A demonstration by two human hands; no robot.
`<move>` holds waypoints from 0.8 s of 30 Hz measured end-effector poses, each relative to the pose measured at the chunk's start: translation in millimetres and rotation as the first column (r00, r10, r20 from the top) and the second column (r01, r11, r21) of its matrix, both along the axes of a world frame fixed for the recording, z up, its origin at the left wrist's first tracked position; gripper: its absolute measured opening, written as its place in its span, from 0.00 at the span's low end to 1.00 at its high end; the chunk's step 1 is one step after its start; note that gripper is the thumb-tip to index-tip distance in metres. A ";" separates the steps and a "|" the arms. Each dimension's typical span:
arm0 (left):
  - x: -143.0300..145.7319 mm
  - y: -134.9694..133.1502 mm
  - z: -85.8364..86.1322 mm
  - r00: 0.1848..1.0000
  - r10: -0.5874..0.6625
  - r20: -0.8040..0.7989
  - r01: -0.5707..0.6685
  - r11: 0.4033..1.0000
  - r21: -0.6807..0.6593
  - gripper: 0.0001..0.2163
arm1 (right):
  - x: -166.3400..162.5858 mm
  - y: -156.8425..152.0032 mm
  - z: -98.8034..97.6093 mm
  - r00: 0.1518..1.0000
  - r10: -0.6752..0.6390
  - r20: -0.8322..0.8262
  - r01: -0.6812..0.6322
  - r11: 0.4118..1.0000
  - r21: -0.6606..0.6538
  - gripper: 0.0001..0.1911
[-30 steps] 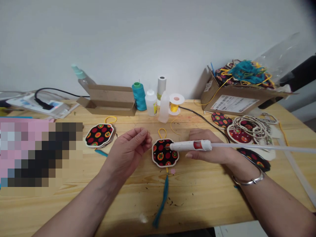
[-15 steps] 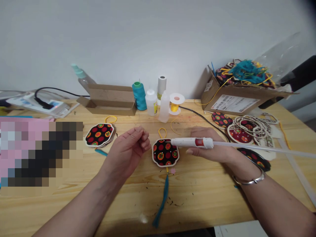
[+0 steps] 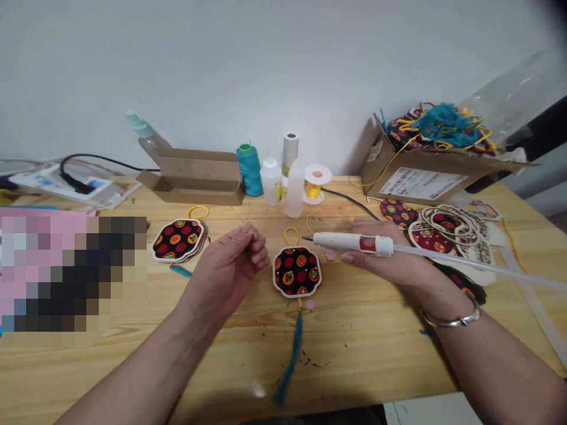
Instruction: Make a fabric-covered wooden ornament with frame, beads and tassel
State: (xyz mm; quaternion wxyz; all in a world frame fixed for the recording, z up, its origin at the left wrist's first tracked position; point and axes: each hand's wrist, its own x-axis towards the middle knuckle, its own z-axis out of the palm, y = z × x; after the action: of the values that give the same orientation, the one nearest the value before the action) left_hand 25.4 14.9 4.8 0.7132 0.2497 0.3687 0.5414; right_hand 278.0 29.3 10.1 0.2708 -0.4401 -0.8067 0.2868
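Now left fingers (image 3: 252, 235) pressed together beside ornament (image 3: 296, 271); right fingers (image 3: 358, 260) wrap glue gun (image 3: 349, 241) above its edge.

Left of the tasselled ornament (image 3: 296, 273), a pixelated patch (image 3: 71, 271) hides what lies there; right of it, the glue stick (image 3: 487, 265) runs off the picture's edge and the carton label (image 3: 423, 188) is too small to read

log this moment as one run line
left hand: fingers pinched, nothing visible held | right hand: holds white glue pen | between hands: tasselled fabric ornament
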 end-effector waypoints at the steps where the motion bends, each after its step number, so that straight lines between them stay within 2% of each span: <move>1: -0.1 -0.1 0.0 1.000 -0.002 0.001 0.002 1.000 0.005 0.08 | 0.7 0.4 -0.4 1.000 0.003 0.001 -0.003 1.000 0.008 0.14; 6: -0.6 -0.1 0.6 1.000 -0.002 0.009 0.002 1.000 0.007 0.07 | 3.2 2.6 0.0 0.992 0.127 -0.015 -0.127 0.992 0.017 0.20; 9: -0.7 0.2 0.9 1.000 -0.001 0.007 0.001 1.000 -0.003 0.07 | 3.4 3.1 1.8 0.987 0.158 -0.021 -0.157 0.987 0.008 0.21; 14: -0.9 -0.5 -0.1 1.000 0.001 0.007 -0.001 1.000 0.008 0.07 | 1.6 1.5 4.6 0.970 0.236 -0.064 -0.240 0.969 -0.065 0.21; 19: 0.0 -1.9 -0.3 1.000 0.004 -0.024 -0.004 1.000 0.019 0.06 | -2.4 -0.4 4.1 0.923 0.358 -0.145 -0.375 0.919 -0.120 0.18; 24: 0.4 -2.3 -0.8 0.997 0.028 -0.068 -0.025 0.999 0.035 0.04 | -3.1 -0.3 3.4 0.918 0.358 -0.170 -0.384 0.909 -0.162 0.19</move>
State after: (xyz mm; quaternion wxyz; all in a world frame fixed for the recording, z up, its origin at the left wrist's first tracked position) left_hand 25.8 12.7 4.0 0.6885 0.2754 0.3870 0.5480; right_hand 274.9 29.0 13.5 0.2221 -0.2820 -0.8237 0.4389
